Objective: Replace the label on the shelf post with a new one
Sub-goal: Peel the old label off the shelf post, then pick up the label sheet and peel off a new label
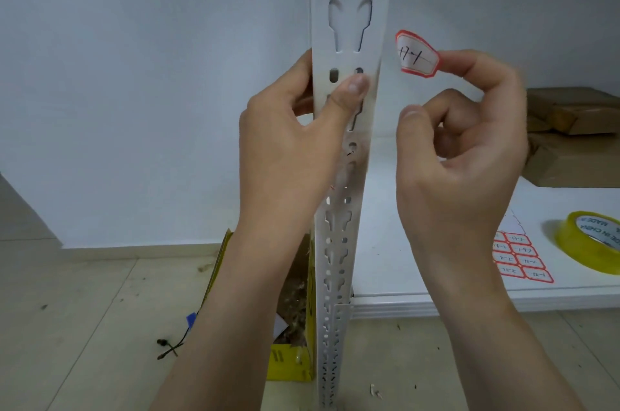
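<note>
A white perforated shelf post (350, 24) runs upright through the middle of the view. My left hand (292, 139) grips it from the left, thumb pressed flat on its front face. My right hand (463, 142) is just right of the post, apart from it. A red-bordered white label (416, 55) with handwriting sticks to its raised fingertip, curled and facing me. The thumb is held below, away from the label. A sheet of several red-bordered labels (521, 259) lies on the white shelf (385, 236) at lower right, partly hidden by my right wrist.
A roll of yellowish clear tape (590, 243) lies on the shelf at far right. Brown cardboard packages (570, 135) sit at the back right. A yellow box (292, 363) with scraps stands on the tiled floor behind my left forearm. A black cord (167, 347) lies on the floor.
</note>
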